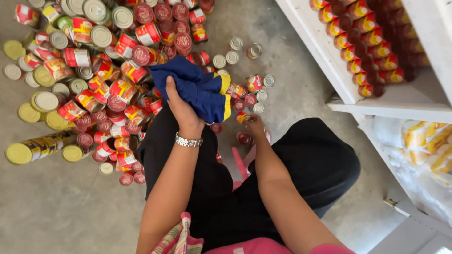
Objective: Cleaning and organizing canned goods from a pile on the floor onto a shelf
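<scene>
The left hand (181, 110) is closed on a blue cloth (197, 87) with yellow edges; the fingers wrap the lower part of the cloth and the thumb lies along its left side. A metal watch (189, 140) sits on the wrist just behind this hand. The cloth spreads forward and to the right from the hand, over the near edge of the pile of cans.

The right hand (254, 126) is lower and to the right of the left one, well apart from the cloth. Its fingers are bent around a small can (242, 117) with a red and yellow label, but I cannot tell for sure if they grip it or only touch it. Just below this hand another red can (244, 138) lies on the floor (56, 207).

To the left of the left hand, and beyond it, a large pile (108, 70) of red cans and yellow-lidded tins covers the floor, many lying on their side. Far left of the left hand a row of yellow tins (40, 146) lies in one line. A few loose silver-topped cans (233, 56) stand just beyond the cloth.

To the right of the right hand, well apart, a white shelf (395, 101) carries neat rows of the same red cans. Under both arms are black trousers (310, 160), and a pink stool (242, 164) shows between the legs.
</scene>
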